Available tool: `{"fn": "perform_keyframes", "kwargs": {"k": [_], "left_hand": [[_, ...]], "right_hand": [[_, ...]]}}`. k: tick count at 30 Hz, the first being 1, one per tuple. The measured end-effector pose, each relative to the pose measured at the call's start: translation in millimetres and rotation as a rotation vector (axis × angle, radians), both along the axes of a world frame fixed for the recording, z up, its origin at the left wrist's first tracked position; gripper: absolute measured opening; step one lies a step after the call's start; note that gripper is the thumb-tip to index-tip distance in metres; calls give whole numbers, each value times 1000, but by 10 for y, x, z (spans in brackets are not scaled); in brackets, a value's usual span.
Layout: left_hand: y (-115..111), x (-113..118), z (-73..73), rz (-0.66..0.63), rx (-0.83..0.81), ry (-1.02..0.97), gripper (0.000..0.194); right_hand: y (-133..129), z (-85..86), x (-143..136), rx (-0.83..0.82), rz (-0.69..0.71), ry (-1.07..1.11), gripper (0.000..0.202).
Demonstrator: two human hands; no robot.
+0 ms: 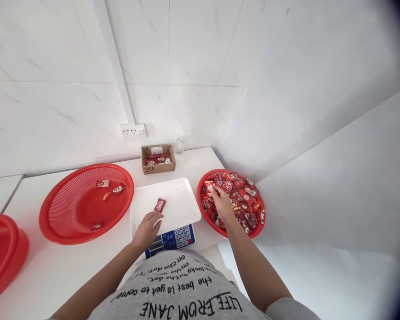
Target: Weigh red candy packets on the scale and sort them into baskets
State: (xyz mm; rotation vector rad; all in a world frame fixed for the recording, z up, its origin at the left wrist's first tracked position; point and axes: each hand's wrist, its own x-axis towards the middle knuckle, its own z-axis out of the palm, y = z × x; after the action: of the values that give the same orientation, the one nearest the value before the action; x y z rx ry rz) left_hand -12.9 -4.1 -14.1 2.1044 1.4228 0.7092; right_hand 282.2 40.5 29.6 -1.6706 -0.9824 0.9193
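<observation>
My left hand (pixel 148 229) is over the near edge of a white scale tray (pixel 180 200), fingers apart and holding nothing. Just beyond its fingertips a small red wrapped snack packet (pixel 160 205) lies on the tray; whether they touch is unclear. Partly covered by that hand and the tray is the scale's blue keypad panel (pixel 182 237). My right hand (pixel 222 202) reaches over a round red basket (pixel 260 226) heaped with red wrapped packets (pixel 246 195). Its thumb and fingers pinch a red and cream snack packet (pixel 209 186) near the basket's left side.
To the left stands a larger red mesh basket (pixel 62 200) with several packets in it. Part of another red basket (pixel 6 249) shows at the far left. A cardboard box (pixel 160 167) of packets and a clear plastic bottle (pixel 179 146) stand by the wall.
</observation>
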Motion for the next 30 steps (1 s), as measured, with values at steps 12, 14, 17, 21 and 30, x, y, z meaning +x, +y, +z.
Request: {"fn": "perform_keyframes", "kwargs": {"k": [12, 14, 17, 21, 30], "left_hand": [[-37, 91, -23, -154, 44, 101, 27], [-35, 145, -42, -192, 50, 158, 28], [10, 291, -16, -290, 49, 246, 34], [154, 528, 64, -413, 25, 310, 41], [336, 631, 47, -269, -111, 385, 36]], "right_hand": [[-37, -269, -584, -109, 181, 433, 45], [-61, -303, -504, -124, 154, 383, 45], [-102, -337, -389, -142, 128, 336, 43], [-166, -390, -321, -173, 132, 310, 41], [-213, -444, -302, -174, 154, 306, 38]]}}
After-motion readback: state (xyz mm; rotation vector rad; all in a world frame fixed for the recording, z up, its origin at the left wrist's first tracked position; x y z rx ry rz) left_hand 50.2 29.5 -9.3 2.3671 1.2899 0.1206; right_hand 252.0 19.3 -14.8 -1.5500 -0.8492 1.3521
